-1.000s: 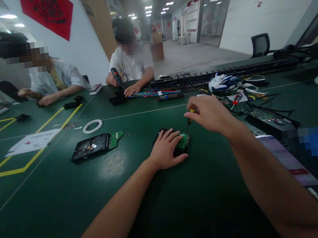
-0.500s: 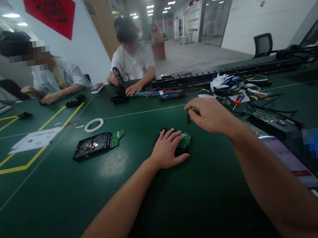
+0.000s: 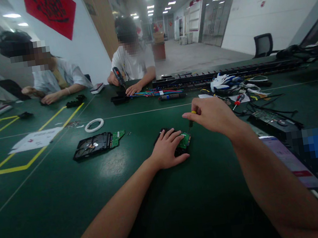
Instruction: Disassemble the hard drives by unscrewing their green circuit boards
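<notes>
Drive (image 3: 183,150) is set on the worktop (image 3: 158,198), board (image 3: 185,140) up, directly under the left hand (image 3: 165,150). It is pressed from above: left fingers (image 3: 171,135) are spread flat across its top, thumb laid along the near edge, nothing wrapped or pinched. Most of the left part of the drive is covered by the palm; the board's right end is left exposed between index finger and thumb.

Screwdriver (image 3: 190,123) is gripped in the right hand (image 3: 213,117), fingers closed round the handle, shaft pointed down at the drive's far right corner, just beyond the left fingertips. Whether the tip is seated in a screw can't be told; too small.

Second drive (image 3: 92,146) is laid well to the left, with a green board (image 3: 118,137) projecting from its right end and small screws (image 3: 129,133) scattered beside it. White ring (image 3: 94,125) is placed behind it. On the right, cables (image 3: 266,106) are strewn behind a third drive (image 3: 276,122).
</notes>
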A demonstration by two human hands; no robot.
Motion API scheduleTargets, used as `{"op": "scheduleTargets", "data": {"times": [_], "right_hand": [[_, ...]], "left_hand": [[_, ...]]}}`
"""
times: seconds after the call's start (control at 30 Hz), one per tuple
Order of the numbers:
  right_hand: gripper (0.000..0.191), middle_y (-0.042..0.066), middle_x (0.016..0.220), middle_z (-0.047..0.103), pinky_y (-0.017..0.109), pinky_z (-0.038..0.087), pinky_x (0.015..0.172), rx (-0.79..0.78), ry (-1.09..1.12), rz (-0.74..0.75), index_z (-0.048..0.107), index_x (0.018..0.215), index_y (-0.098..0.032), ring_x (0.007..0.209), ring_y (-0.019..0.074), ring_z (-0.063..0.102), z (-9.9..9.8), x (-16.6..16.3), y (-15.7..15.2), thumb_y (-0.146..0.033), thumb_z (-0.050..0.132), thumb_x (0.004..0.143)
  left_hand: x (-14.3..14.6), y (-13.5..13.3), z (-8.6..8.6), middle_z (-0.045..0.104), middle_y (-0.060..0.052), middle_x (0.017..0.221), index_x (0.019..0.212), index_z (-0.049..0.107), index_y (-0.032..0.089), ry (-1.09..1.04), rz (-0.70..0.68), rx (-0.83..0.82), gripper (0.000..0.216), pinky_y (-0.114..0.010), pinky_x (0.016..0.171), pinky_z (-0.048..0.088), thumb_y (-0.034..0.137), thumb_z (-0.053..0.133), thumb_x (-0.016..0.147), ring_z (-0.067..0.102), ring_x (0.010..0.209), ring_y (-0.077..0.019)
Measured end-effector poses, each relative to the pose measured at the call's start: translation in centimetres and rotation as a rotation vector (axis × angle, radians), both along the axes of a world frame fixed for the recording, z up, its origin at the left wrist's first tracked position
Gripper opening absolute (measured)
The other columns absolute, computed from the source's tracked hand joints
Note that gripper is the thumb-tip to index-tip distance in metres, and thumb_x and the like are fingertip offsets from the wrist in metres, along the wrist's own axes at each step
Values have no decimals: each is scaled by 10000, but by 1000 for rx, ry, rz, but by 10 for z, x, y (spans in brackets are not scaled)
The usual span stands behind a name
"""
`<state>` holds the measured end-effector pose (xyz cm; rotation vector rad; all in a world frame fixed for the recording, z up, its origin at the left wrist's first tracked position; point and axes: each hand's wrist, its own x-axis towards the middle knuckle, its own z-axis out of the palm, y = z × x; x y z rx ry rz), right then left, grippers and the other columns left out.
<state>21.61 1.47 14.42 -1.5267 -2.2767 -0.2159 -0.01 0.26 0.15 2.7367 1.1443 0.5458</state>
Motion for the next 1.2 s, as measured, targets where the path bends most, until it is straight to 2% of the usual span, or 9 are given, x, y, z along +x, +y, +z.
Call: {"op": "scheduleTargets", "data": {"times": [0.17, 0.33, 0.43, 0.67, 0.87, 0.97, 1.2], "right_hand": [[356, 66, 772, 711, 326, 351, 610, 13, -14, -9, 679, 812, -211, 683, 217, 608, 0, 1, 0, -545, 622, 920], [160, 88, 936, 747, 356, 428, 753, 12, 5, 94, 732, 945, -198, 870, 256, 661, 1, 3, 2, -343, 671, 913], [157, 102, 1025, 756, 373, 450, 829, -3, 6, 159, 751, 1010, -180, 937, 266, 670, 2, 2, 2, -257, 654, 913], [250, 94, 955, 763, 374, 456, 809, 10, -4, 173, 790, 987, -197, 923, 267, 660, 3, 0, 3, -307, 566, 979], [216, 101, 1044, 757, 364, 460, 839, 12, 36, 155, 758, 1067, -171, 934, 258, 673, 3, 1, 2, -222, 602, 928], [186, 97, 972, 747, 349, 457, 804, 10, 54, 148, 743, 1024, -156, 870, 242, 660, 3, -1, 0, -209, 603, 913], [163, 82, 915, 722, 340, 428, 786, 1, 30, 157, 736, 947, -194, 873, 237, 623, 3, -1, 1, -279, 597, 950]], "left_hand": [[0, 0, 0, 434, -66, 1571, 1480, 451, 271, 6, 1, 9, 799, -617, 1258, 115, 729, 565, 836, 282, 1507, -356], [0, 0, 0, 433, -70, 1572, 1479, 454, 266, 4, 3, 11, 799, -615, 1259, 112, 737, 549, 841, 284, 1506, -356], [1, 0, 0, 431, -65, 1573, 1481, 452, 275, 6, 3, 5, 798, -612, 1261, 109, 739, 551, 839, 284, 1507, -354], [0, -1, 0, 426, -61, 1578, 1479, 453, 259, 18, 7, 20, 800, -606, 1262, 113, 744, 530, 847, 284, 1505, -353], [0, 0, -1, 434, -62, 1573, 1474, 458, 255, 21, 6, 26, 809, -603, 1261, 116, 749, 536, 839, 290, 1501, -353], [0, 0, -1, 429, -60, 1576, 1477, 455, 259, 20, 8, 25, 804, -604, 1260, 122, 747, 533, 843, 290, 1501, -354], [0, 0, -1, 440, -65, 1567, 1483, 447, 261, 5, -4, 16, 806, -619, 1254, 124, 739, 543, 841, 294, 1499, -363]]}}
